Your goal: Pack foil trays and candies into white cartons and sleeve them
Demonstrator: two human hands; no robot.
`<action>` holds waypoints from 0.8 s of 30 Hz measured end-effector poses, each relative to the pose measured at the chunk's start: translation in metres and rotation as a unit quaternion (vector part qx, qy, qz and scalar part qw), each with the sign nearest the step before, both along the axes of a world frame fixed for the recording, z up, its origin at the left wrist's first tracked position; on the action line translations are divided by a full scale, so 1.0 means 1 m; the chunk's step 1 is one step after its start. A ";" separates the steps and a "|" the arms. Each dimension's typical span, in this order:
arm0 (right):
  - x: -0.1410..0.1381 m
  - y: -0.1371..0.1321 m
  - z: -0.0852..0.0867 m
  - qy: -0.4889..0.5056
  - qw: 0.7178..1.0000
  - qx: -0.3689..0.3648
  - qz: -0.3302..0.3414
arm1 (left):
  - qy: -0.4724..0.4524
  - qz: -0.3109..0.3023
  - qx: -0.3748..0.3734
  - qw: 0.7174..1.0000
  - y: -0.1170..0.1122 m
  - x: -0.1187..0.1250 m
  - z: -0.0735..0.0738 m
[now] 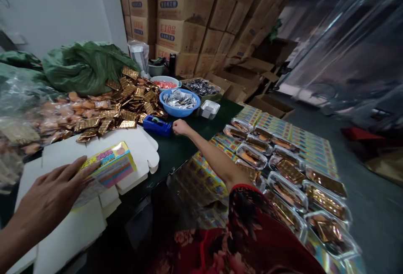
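My left hand point(52, 196) lies flat with fingers spread on a colourful printed box lid point(108, 167), which rests on white flattened cardboard boxes point(138, 148). My right arm reaches forward across the dark green table point(176, 152). My right hand point(180, 127) is closed into a fist right beside a blue tape dispenser point(157, 125); whether it holds anything is hidden.
A heap of gold and orange snack packets point(103, 110) lies behind the white boxes, with a green bag point(83, 66) beyond. A blue bowl point(179, 102) of silver sachets stands near the dispenser. Filled clear trays point(283, 169) cover the right side. Cardboard cartons point(185, 18) are stacked at the back.
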State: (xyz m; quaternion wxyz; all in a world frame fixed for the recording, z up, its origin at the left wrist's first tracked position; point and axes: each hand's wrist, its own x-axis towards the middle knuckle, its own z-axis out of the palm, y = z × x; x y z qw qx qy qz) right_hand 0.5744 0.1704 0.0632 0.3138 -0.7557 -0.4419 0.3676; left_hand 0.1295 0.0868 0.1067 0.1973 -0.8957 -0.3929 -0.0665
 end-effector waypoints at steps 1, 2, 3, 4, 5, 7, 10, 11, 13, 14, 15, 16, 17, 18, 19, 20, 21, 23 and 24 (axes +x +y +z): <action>-0.002 -0.003 0.005 -0.024 1.000 0.005 -0.001 | 0.010 0.015 -0.009 1.000 -0.003 0.003 0.003; -0.004 -0.007 0.009 -0.042 0.999 0.011 0.002 | 0.021 0.028 -0.019 0.999 -0.006 0.006 0.005; -0.008 -0.015 0.013 -0.053 0.998 0.019 0.007 | 0.031 0.038 -0.028 0.998 -0.010 0.009 0.008; -0.014 -0.025 0.016 -0.056 0.998 0.027 0.015 | 0.040 0.046 -0.034 0.998 -0.015 0.012 0.010; -0.023 -0.038 0.019 -0.055 0.998 0.034 0.027 | 0.045 0.050 -0.035 0.997 -0.020 0.015 0.012; -0.052 -0.071 0.023 -0.014 0.996 0.067 0.056 | 0.050 0.059 -0.022 0.997 -0.031 0.021 0.015; -0.116 -0.128 0.029 0.184 0.960 0.188 0.093 | 0.044 0.066 0.005 0.997 -0.048 0.027 0.018; -0.140 -0.142 0.030 0.247 0.940 0.215 0.097 | 0.038 0.063 0.009 0.997 -0.053 0.029 0.018; -0.181 -0.157 0.030 0.334 0.908 0.236 0.085 | 0.027 0.057 0.011 0.998 -0.060 0.031 0.019; -0.197 -0.158 0.027 0.362 0.900 0.232 0.073 | 0.023 0.056 0.011 0.998 -0.063 0.033 0.019; -0.209 -0.155 0.024 0.386 0.893 0.223 0.059 | 0.022 0.056 0.011 0.998 -0.065 0.034 0.018; -0.218 -0.150 0.019 0.407 0.888 0.209 0.047 | 0.024 0.057 0.013 0.998 -0.067 0.035 0.018; -0.223 -0.145 0.015 0.426 0.883 0.192 0.037 | 0.030 0.057 0.016 0.998 -0.068 0.036 0.018; -0.226 -0.140 0.011 0.443 0.879 0.173 0.027 | 0.039 0.055 0.021 0.998 -0.069 0.036 0.018; -0.227 -0.136 0.008 0.459 0.875 0.153 0.018 | 0.047 0.052 0.028 0.997 -0.070 0.037 0.018; -0.227 -0.133 0.006 0.473 0.871 0.133 0.011 | 0.054 0.046 0.035 0.997 -0.071 0.037 0.017; -0.228 -0.131 0.005 0.485 0.867 0.116 0.005 | 0.058 0.038 0.043 0.997 -0.071 0.036 0.017; -0.229 -0.132 0.005 0.505 0.858 0.094 -0.004 | 0.058 0.022 0.054 0.997 -0.069 0.034 0.018; -0.230 -0.132 0.005 0.514 0.853 0.091 -0.006 | 0.055 0.015 0.058 0.997 -0.067 0.033 0.018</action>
